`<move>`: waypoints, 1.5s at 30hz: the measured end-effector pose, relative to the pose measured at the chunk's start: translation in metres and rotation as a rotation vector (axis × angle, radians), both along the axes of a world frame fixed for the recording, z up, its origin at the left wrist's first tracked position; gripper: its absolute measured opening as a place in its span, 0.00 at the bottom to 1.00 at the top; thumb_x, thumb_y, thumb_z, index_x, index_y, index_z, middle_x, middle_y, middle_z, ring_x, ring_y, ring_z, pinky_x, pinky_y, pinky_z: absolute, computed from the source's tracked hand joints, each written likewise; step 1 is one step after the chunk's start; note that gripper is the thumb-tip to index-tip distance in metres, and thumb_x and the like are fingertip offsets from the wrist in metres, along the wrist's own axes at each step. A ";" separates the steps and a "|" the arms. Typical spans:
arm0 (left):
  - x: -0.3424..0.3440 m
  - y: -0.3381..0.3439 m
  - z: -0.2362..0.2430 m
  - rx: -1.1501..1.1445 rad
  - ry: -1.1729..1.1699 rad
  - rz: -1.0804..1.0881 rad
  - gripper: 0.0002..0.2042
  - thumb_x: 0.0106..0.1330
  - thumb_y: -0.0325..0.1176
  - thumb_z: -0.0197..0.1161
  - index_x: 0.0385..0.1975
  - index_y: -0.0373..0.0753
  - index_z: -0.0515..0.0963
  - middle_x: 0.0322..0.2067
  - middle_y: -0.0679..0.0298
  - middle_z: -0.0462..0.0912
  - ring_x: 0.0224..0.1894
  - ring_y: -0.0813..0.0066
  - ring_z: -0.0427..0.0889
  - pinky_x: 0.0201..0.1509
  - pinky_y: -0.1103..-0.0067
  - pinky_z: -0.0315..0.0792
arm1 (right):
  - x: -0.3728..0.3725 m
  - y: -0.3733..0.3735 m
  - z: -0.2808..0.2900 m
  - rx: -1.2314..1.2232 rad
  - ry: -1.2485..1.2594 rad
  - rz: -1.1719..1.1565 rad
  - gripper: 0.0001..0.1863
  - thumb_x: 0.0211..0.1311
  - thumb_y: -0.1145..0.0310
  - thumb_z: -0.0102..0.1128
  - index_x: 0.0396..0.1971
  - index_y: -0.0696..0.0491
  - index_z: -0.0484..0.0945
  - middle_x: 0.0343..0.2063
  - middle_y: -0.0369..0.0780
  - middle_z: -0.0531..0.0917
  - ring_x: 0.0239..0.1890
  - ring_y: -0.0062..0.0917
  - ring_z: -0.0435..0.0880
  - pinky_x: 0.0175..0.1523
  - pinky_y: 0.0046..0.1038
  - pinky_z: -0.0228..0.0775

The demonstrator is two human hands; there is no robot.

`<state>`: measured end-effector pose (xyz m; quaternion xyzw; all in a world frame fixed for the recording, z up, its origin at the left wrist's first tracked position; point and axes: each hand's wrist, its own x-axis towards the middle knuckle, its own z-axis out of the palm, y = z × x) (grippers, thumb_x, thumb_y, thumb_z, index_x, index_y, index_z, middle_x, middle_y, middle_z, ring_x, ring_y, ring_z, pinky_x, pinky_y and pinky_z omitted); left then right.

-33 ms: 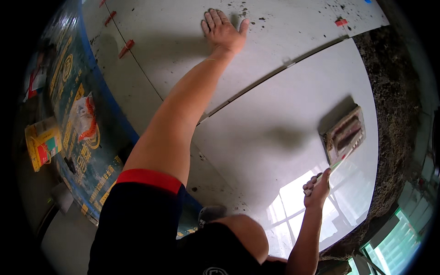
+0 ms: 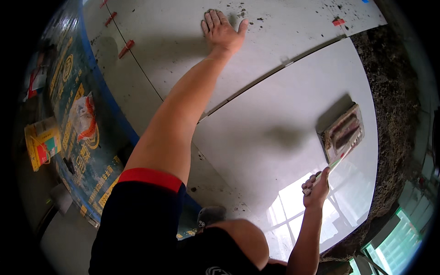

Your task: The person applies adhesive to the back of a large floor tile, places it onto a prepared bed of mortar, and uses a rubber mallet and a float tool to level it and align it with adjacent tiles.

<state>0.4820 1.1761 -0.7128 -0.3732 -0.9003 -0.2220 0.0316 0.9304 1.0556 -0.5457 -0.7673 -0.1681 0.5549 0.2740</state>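
Observation:
My left hand (image 2: 223, 34) lies flat with spread fingers on a pale, dirt-specked floor tile (image 2: 270, 43). On the right, my right hand (image 2: 317, 189) is closed round the slim pale handle of a tool with a flat rectangular head (image 2: 343, 133). That head is stained brown and is over the glossy near tile (image 2: 247, 151), its dark shadow falling beside it. Whether it touches the tile, I cannot tell. A dark joint separates the two tiles. Red levelling wedges (image 2: 126, 49) sit along the far-left joint, with another red wedge (image 2: 338, 22) at the far right.
Rough dark mortar (image 2: 395, 91) borders the tiles on the right. Green printed sheeting (image 2: 68, 87) with a blue edge covers the left side. A clear plastic bag (image 2: 84, 118) with orange marking and a yellow bucket (image 2: 43, 143) are there. My shoe (image 2: 211, 214) shows near the bottom.

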 end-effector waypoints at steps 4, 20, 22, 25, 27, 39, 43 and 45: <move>0.017 -0.045 0.033 0.322 -0.121 -0.166 0.44 0.65 0.63 0.48 0.68 0.28 0.52 0.70 0.46 0.51 0.74 0.53 0.43 0.75 0.62 0.36 | 0.020 0.020 -0.020 0.153 0.235 0.091 0.15 0.67 0.55 0.57 0.33 0.51 0.67 0.21 0.34 0.69 0.17 0.16 0.65 0.22 0.22 0.62; 0.496 -0.337 0.102 -0.720 -1.329 -1.735 0.26 0.67 0.52 0.56 0.60 0.42 0.71 0.66 0.53 0.63 0.69 0.56 0.58 0.73 0.64 0.50 | 0.292 -0.067 0.000 -0.073 -0.156 0.409 0.29 0.65 0.36 0.46 0.37 0.51 0.70 0.13 0.32 0.64 0.12 0.20 0.63 0.16 0.25 0.59; 0.494 -0.367 0.101 -0.182 -1.105 -1.907 0.23 0.68 0.46 0.57 0.57 0.39 0.73 0.64 0.53 0.66 0.69 0.58 0.58 0.74 0.63 0.49 | 0.327 -0.110 0.000 -0.130 -0.107 0.375 0.25 0.66 0.38 0.46 0.32 0.48 0.68 0.11 0.31 0.62 0.10 0.20 0.62 0.16 0.26 0.59; 0.439 -0.342 0.077 -0.091 -0.838 -1.319 0.27 0.63 0.38 0.62 0.62 0.39 0.66 0.67 0.50 0.59 0.70 0.52 0.57 0.73 0.61 0.50 | 0.360 -0.170 0.017 -0.264 -0.026 0.233 0.24 0.66 0.40 0.48 0.27 0.47 0.69 0.12 0.33 0.67 0.09 0.21 0.66 0.16 0.28 0.63; 0.391 -0.313 0.065 -0.058 -0.560 -1.062 0.30 0.61 0.39 0.62 0.62 0.36 0.64 0.68 0.48 0.56 0.70 0.51 0.55 0.72 0.61 0.53 | 0.370 -0.185 0.027 -0.252 0.111 0.179 0.24 0.66 0.39 0.48 0.24 0.45 0.69 0.11 0.31 0.67 0.07 0.19 0.65 0.13 0.24 0.60; 0.280 -0.274 0.067 -0.299 -0.041 -1.123 0.37 0.67 0.52 0.49 0.66 0.27 0.55 0.70 0.47 0.51 0.74 0.52 0.45 0.75 0.60 0.42 | 0.497 -0.176 0.176 0.203 -0.585 -0.218 0.22 0.66 0.44 0.51 0.34 0.50 0.75 0.18 0.31 0.71 0.15 0.14 0.67 0.18 0.18 0.56; 0.286 -0.285 0.065 -0.195 0.044 -1.000 0.35 0.71 0.52 0.41 0.68 0.28 0.54 0.71 0.48 0.50 0.74 0.54 0.44 0.76 0.63 0.36 | 0.505 -0.142 0.083 0.291 -0.593 -0.208 0.21 0.67 0.48 0.50 0.33 0.53 0.74 0.19 0.32 0.70 0.17 0.15 0.68 0.20 0.19 0.59; 0.287 -0.290 0.065 -0.189 0.039 -0.972 0.35 0.71 0.52 0.40 0.68 0.27 0.54 0.71 0.48 0.50 0.74 0.55 0.44 0.76 0.63 0.35 | 0.468 -0.131 0.018 0.250 -0.517 -0.112 0.20 0.67 0.50 0.49 0.32 0.54 0.73 0.19 0.32 0.70 0.19 0.16 0.69 0.21 0.20 0.61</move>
